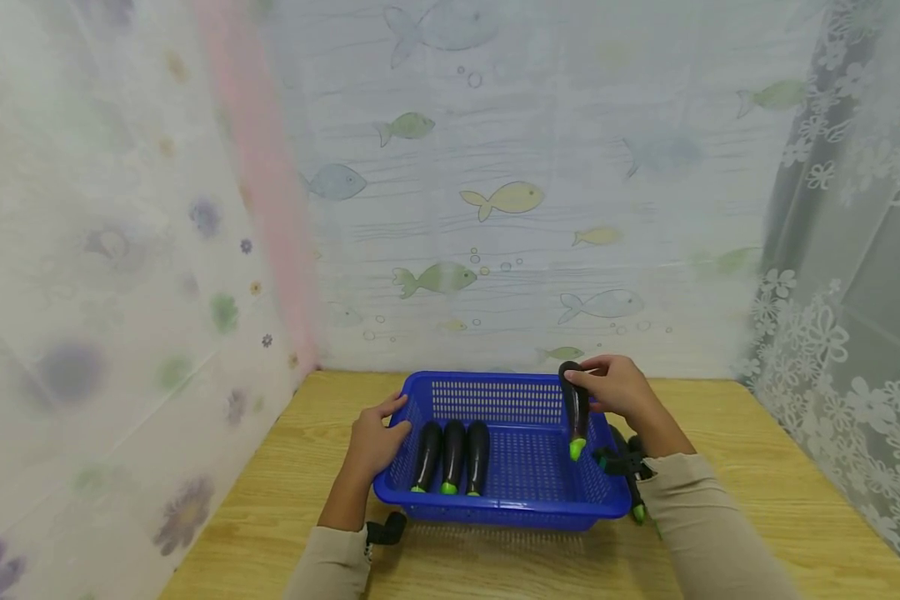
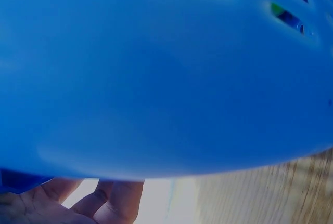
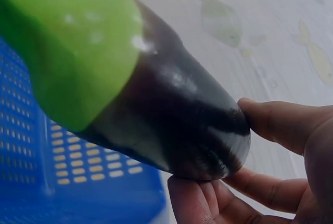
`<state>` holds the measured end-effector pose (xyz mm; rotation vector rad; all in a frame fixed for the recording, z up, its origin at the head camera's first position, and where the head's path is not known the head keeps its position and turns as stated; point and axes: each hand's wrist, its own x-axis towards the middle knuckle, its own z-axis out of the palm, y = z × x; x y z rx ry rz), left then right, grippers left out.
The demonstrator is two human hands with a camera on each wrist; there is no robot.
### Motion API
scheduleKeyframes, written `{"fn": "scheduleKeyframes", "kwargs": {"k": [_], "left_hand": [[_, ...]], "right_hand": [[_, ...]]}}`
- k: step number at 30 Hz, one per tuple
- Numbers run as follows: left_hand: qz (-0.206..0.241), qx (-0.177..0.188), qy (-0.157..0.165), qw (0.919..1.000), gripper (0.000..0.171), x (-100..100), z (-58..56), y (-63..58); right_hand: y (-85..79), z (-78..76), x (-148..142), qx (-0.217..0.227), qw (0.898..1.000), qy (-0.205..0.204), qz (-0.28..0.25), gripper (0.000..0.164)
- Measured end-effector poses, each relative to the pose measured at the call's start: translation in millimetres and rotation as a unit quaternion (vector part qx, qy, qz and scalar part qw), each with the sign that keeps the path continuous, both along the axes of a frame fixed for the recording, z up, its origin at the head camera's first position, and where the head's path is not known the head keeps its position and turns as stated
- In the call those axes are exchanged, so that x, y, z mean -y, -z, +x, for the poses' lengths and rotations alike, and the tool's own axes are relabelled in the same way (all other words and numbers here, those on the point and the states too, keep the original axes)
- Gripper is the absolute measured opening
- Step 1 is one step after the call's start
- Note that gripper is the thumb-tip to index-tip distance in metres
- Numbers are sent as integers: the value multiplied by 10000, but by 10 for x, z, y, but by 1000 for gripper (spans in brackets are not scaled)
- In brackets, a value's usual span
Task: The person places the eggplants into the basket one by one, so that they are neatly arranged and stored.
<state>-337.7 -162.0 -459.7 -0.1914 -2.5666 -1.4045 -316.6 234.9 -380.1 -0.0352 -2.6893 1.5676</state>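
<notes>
A blue plastic basket [image 1: 498, 505] with slotted walls stands on the table. Side by side in its left part lie three dark eggplants [image 1: 453, 454] with green stem ends towards me. My left hand [image 1: 375, 442] grips the basket's left rim; in the left wrist view the blue wall [image 2: 156, 78] covers most of the picture and hides part of the fingers. Above the basket's right end, my right hand [image 1: 611, 387] pinches another eggplant [image 1: 574, 408] by its dark end, its green end hanging down. The right wrist view shows thumb and fingers on opposite sides of this eggplant [image 3: 171, 104].
More eggplants [image 1: 639, 510] lie on the table just outside the basket's right wall, partly hidden by the right wrist and its strapped camera. The wooden table [image 1: 270, 508] meets a fish-patterned curtain [image 1: 495, 333] behind the basket. Patterned curtains hang at both sides.
</notes>
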Motion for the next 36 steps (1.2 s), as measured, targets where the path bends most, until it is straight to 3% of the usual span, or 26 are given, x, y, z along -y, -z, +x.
{"fn": "scheduleKeyframes", "kwargs": {"k": [17, 31, 36], "left_hand": [[18, -4, 5, 10000, 55, -12, 21, -24], [-25, -9, -10, 10000, 55, -11, 17, -38], [-31, -14, -15, 10000, 55, -11, 13, -20]], "right_hand": [[175, -189, 326, 124, 9992, -355, -131, 59], [342, -271, 531, 658, 9956, -493, -460, 53], [384, -301, 611, 807, 9946, -547, -360, 53]]}}
